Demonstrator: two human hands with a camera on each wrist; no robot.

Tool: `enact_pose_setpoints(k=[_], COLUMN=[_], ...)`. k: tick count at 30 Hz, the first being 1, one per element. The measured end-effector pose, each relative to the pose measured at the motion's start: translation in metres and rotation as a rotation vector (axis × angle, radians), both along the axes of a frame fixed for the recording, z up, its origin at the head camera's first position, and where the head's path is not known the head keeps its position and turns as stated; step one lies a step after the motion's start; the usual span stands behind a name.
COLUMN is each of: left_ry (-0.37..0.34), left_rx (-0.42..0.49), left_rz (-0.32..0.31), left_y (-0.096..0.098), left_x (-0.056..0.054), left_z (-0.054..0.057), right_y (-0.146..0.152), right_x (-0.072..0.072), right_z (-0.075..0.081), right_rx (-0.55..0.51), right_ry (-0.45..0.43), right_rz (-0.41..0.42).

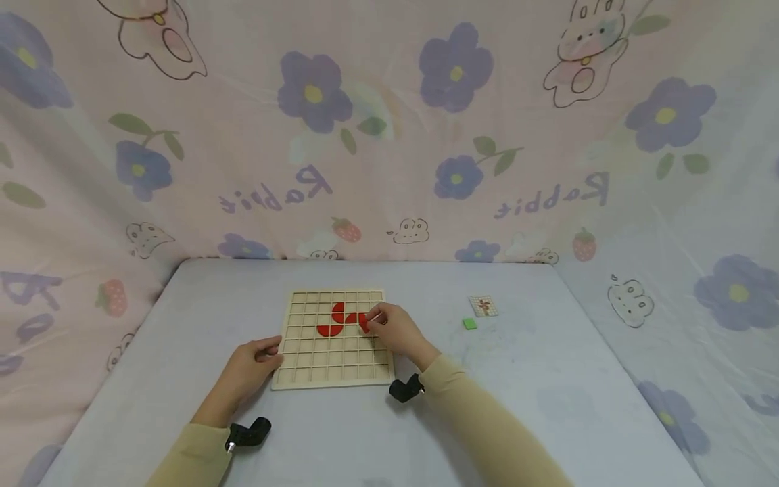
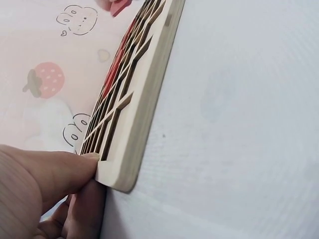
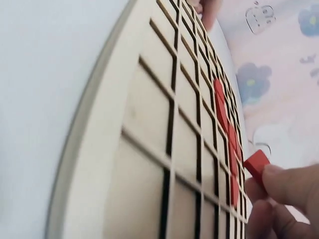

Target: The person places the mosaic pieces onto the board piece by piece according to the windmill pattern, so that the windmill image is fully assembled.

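Observation:
A wooden grid board (image 1: pixel 331 377) lies flat on the table, with several red quarter-circle pieces (image 1: pixel 331 331) set in its middle cells. My right hand (image 1: pixel 398 331) is over the board's right side and pinches a red piece (image 3: pixel 257 163) between thumb and fingertips, just above the grid. Beside it, other red pieces (image 3: pixel 233 162) sit in a line of cells. At the board's left edge, my left hand (image 1: pixel 246 368) holds the rim, its thumb (image 2: pixel 75 172) on the corner in the left wrist view and the other fingers lower down, partly hidden.
Right of the board, a small green square piece (image 1: pixel 469 323) lies on the white table (image 1: pixel 517 406). A small card with a grid pattern (image 1: pixel 483 306) is just behind it. Printed cloth (image 1: pixel 389 135) hangs behind the table and at the sides.

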State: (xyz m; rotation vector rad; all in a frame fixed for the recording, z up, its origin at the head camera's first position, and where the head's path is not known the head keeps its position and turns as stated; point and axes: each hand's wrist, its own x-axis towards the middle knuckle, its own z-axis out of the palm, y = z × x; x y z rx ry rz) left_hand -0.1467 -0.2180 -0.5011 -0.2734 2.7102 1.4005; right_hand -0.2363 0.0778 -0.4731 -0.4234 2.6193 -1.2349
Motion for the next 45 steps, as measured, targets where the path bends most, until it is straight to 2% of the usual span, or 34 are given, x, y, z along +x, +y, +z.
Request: enact_pose_setpoints(k=[6, 10, 21, 28, 33, 45], left_ry=[0.002, -0.002, -0.018, -0.015, -0.023, -0.006], left_rx=[0.001, -0.004, 0.007, 0.01, 0.007, -0.011], left_rz=[-0.002, -0.006, -0.007, -0.001, 0.009, -0.003], left_y=[0.001, 0.0, 0.001, 0.001, 0.002, 0.001], left_x=[-0.001, 0.0, -0.001, -0.002, -0.001, -0.002], left_z=[-0.003, -0.001, 0.002, 0.001, 0.0, -0.001], right_y=[-0.025, -0.034, -0.041, -0.041, -0.041, -0.039], right_x=[0.004, 0.007, 0.01, 0.008, 0.01, 0.008], right_z=[-0.004, -0.003, -0.005, -0.003, -0.003, -0.01], right_rx=[0.018, 0.031, 0.154, 0.268, 0.326, 0.213], right_ry=[0.017, 0.037, 0.104, 0.183, 0.18, 0.136], right_rz=[-0.036, -0.052, -0.031, 0.032, 0.049, 0.012])
